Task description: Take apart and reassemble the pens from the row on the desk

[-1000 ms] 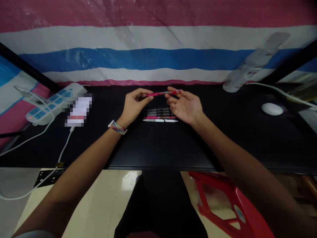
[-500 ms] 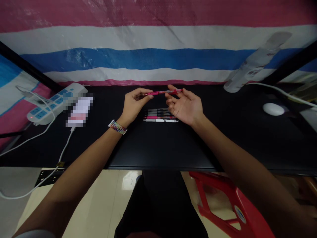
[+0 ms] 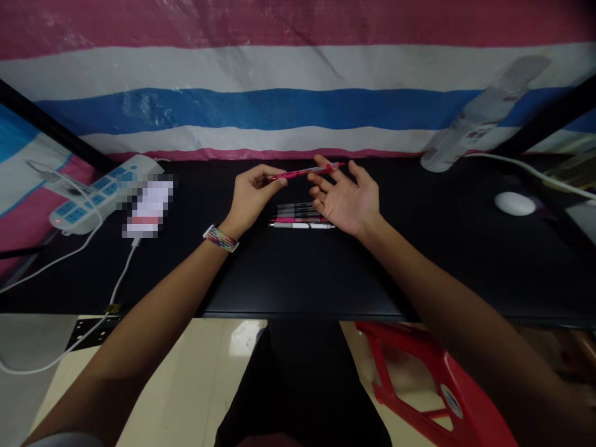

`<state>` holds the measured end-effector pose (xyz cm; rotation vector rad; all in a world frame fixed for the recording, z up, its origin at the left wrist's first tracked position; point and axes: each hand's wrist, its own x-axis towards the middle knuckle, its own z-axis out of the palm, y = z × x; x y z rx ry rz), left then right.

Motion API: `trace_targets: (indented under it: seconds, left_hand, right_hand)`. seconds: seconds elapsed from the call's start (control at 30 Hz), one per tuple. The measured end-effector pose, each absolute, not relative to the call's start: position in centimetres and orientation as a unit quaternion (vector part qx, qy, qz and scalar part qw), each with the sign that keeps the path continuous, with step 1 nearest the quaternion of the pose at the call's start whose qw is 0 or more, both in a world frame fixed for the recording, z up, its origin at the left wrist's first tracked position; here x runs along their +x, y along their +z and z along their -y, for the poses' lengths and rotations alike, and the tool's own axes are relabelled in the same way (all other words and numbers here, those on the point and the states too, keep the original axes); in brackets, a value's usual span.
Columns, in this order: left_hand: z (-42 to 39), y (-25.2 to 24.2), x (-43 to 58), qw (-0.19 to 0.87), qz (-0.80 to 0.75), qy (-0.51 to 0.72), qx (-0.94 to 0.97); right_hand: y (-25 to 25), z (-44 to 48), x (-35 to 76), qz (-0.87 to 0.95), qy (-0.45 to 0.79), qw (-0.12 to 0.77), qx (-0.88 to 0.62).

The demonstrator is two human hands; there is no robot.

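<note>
My left hand (image 3: 251,197) pinches the left end of a pink pen (image 3: 305,171) and holds it level above the black desk (image 3: 298,267). My right hand (image 3: 344,197) is beside the pen's right end, palm up with its fingers spread; the pen lies across the fingertips. Below both hands several pens (image 3: 300,216) lie side by side in a neat row on the desk, among them a pink one and a white one. A striped band is on my left wrist.
A white power strip (image 3: 95,194) and a phone (image 3: 148,208) on a white cable sit at the left. A white bottle (image 3: 475,118) leans at the back right, with a white mouse (image 3: 514,203) near it. A red plastic stool (image 3: 428,385) stands below the desk's front edge.
My right hand has let go of the pen's right end and opened its fingers. The pen's right end has tipped up slightly. My left hand has kept its grip.
</note>
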<state>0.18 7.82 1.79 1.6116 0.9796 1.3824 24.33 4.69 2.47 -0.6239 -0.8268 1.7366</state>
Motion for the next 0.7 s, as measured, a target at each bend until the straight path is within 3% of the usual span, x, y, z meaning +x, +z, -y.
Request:
trace_targets:
  seconds: [0.7]
  left_hand:
    - [-7.58, 1.95, 0.31, 0.386, -0.401, 0.537, 0.634]
  right_hand:
    - [3.17, -4.54, 24.02, 0.374, 0.686, 0.529, -0.331]
